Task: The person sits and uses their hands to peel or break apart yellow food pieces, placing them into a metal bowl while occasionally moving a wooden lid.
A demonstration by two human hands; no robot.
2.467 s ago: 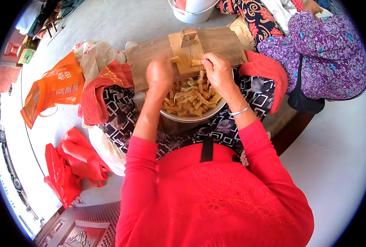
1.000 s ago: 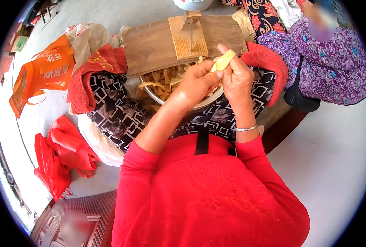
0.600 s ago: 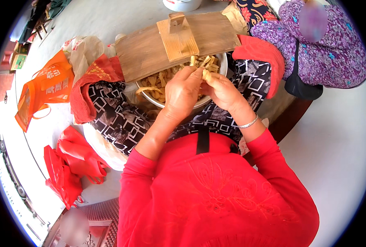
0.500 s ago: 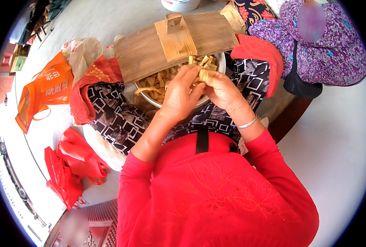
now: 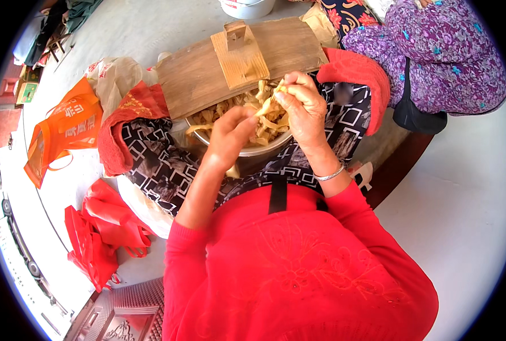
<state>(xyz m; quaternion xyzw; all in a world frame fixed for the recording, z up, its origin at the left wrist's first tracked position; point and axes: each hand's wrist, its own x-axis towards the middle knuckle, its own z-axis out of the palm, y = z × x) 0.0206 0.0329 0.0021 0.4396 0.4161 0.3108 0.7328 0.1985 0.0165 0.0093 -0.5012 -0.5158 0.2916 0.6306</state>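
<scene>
Metal bowl (image 5: 247, 152), one; two hands (image 5: 267, 122); one board (image 5: 236, 62).

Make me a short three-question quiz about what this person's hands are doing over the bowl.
1. True or false: the wooden board covers the whole metal bowl.
2. What does the right hand pinch? A) a pale yellow strip B) a spoon C) a red glove
3. Fill in: the left hand is over the ____.

Key: 1 false, it covers only the far part; 2 A; 3 bowl.
</scene>
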